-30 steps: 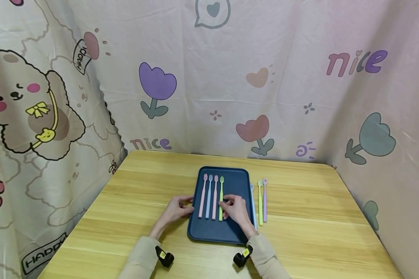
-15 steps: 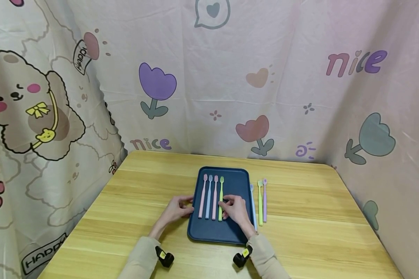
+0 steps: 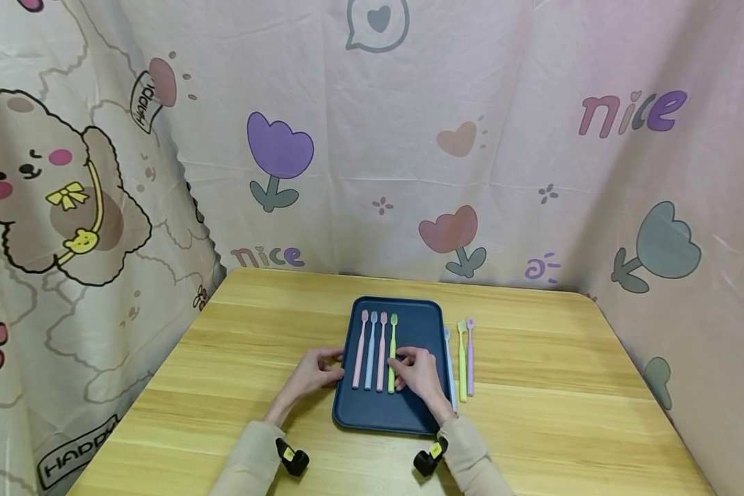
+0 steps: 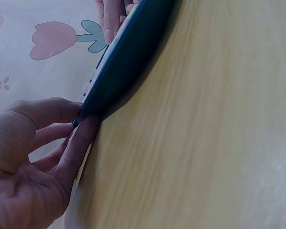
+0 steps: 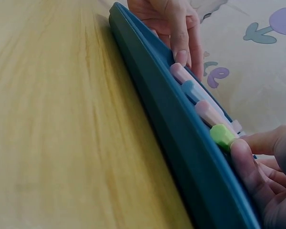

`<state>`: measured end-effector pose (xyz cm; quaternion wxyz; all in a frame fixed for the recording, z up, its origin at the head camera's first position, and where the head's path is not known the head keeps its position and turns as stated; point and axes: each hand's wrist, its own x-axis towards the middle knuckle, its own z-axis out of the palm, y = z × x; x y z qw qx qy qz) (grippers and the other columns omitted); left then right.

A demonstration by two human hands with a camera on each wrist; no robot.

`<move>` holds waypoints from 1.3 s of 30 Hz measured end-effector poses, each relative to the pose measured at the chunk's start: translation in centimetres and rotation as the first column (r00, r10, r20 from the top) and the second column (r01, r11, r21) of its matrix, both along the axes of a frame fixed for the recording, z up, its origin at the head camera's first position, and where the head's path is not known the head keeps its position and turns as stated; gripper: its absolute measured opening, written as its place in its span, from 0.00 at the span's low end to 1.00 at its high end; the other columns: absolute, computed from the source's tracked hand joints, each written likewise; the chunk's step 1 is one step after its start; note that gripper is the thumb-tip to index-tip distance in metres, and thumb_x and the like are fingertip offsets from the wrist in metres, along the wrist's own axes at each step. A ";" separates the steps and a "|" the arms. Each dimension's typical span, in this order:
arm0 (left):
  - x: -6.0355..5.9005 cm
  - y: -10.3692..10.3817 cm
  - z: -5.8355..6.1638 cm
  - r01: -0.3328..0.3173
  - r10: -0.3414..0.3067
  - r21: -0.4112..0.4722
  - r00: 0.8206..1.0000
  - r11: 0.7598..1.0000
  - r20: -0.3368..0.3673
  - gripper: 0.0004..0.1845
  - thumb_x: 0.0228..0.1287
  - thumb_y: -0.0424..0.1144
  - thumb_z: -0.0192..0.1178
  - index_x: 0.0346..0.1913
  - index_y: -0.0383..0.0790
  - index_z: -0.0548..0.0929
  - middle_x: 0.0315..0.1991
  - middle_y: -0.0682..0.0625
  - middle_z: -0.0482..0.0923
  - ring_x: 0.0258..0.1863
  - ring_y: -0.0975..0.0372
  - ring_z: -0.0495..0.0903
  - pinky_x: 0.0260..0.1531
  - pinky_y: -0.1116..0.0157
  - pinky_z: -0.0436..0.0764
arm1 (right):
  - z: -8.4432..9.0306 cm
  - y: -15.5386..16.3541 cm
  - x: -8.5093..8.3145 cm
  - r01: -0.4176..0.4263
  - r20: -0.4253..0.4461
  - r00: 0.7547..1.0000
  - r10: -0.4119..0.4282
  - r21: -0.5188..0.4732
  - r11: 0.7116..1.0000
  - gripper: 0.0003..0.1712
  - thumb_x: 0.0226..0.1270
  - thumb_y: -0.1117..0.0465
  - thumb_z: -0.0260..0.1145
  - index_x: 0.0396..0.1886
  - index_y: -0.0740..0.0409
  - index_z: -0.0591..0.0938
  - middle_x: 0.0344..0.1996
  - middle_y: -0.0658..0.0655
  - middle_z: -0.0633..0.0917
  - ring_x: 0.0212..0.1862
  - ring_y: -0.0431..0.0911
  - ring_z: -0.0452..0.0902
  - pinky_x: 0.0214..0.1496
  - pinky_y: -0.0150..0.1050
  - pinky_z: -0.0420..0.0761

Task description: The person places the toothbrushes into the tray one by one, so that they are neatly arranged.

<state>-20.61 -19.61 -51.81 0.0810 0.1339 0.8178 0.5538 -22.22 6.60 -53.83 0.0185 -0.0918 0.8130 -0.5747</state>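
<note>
Green toothbrush (image 3: 393, 339), head view: in navy tray (image 3: 372, 417), fourth in row beside inner pink toothbrush (image 3: 381, 355), pale-blue toothbrush (image 3: 370, 355) and outer pink toothbrush (image 3: 359, 355); bristle heads at far end, spaced apparently for tidy alignment. Pinched by right hand (image 3: 418, 370) near mid-length, fingertips close together, probably for fine control. On table (image 3: 533, 406), right of tray: loose blue toothbrush (image 3: 449, 362), yellow-green toothbrush (image 3: 461, 365), purple toothbrush (image 3: 470, 359), presumably laid there for easy reach.

Left wrist view: tray rim in narrow hold between thumb and fingers of left hand (image 4: 40, 183), likely for steadying.

Right wrist view: green handle between thumb and forefinger; contact with tray floor impossible to tell.
</note>
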 end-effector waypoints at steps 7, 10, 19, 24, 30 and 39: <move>0.6 0.3 1.1 0.009 -0.009 -0.014 1.000 1.000 -0.007 0.27 0.65 0.26 0.62 0.64 0.16 0.71 0.53 0.21 0.77 0.38 0.44 0.87 0.34 0.57 0.90 | 0.0 0.0 0.0 -0.001 -0.005 1.000 0.001 -0.008 1.000 0.20 0.67 0.62 0.69 0.54 0.71 0.83 0.19 0.60 0.86 0.14 0.43 0.81 0.19 0.39 0.84; 1.2 0.5 2.6 0.016 -0.016 -0.007 1.000 1.000 -0.002 0.26 0.64 0.24 0.61 0.64 0.15 0.70 0.53 0.20 0.76 0.38 0.42 0.86 0.35 0.53 0.89 | 0.0 0.0 0.1 -0.006 -0.004 1.000 0.006 -0.012 1.000 0.21 0.67 0.61 0.70 0.54 0.71 0.83 0.19 0.60 0.86 0.15 0.43 0.81 0.19 0.39 0.85; 0.4 0.1 0.8 0.003 -0.003 -0.020 1.000 1.000 -0.020 0.26 0.64 0.25 0.62 0.64 0.16 0.71 0.53 0.21 0.77 0.34 0.51 0.87 0.32 0.59 0.90 | 1.1 1.9 0.2 0.047 -0.070 0.996 -0.054 -0.098 0.994 0.20 0.67 0.64 0.69 0.53 0.74 0.82 0.23 0.68 0.86 0.14 0.38 0.78 0.17 0.37 0.83; -0.3 -0.2 -0.9 0.004 -0.004 -0.001 1.000 1.000 -0.017 0.27 0.65 0.28 0.63 0.65 0.19 0.72 0.55 0.23 0.77 0.35 0.52 0.88 0.32 0.63 0.89 | 1.9 4.9 0.6 0.175 -0.084 0.978 -0.191 -0.174 0.969 0.17 0.66 0.68 0.69 0.51 0.75 0.82 0.24 0.72 0.83 0.13 0.35 0.74 0.14 0.36 0.80; -0.2 -0.3 -1.1 0.003 -0.003 0.009 1.000 1.000 -0.004 0.27 0.64 0.29 0.65 0.65 0.21 0.73 0.56 0.24 0.78 0.32 0.61 0.87 0.31 0.67 0.88 | 3.4 9.1 2.0 0.326 -0.112 0.928 -0.355 -0.215 0.921 0.15 0.64 0.73 0.68 0.48 0.78 0.82 0.25 0.68 0.82 0.18 0.37 0.77 0.19 0.30 0.79; -0.5 -0.4 -1.1 0.001 -0.001 0.008 1.000 1.000 -0.001 0.27 0.65 0.30 0.65 0.65 0.22 0.74 0.56 0.25 0.78 0.32 0.61 0.86 0.31 0.68 0.88 | 2.5 12.7 2.3 0.419 -0.123 0.889 -0.441 -0.169 0.892 0.17 0.62 0.73 0.69 0.48 0.81 0.80 0.21 0.51 0.80 0.20 0.35 0.75 0.21 0.24 0.74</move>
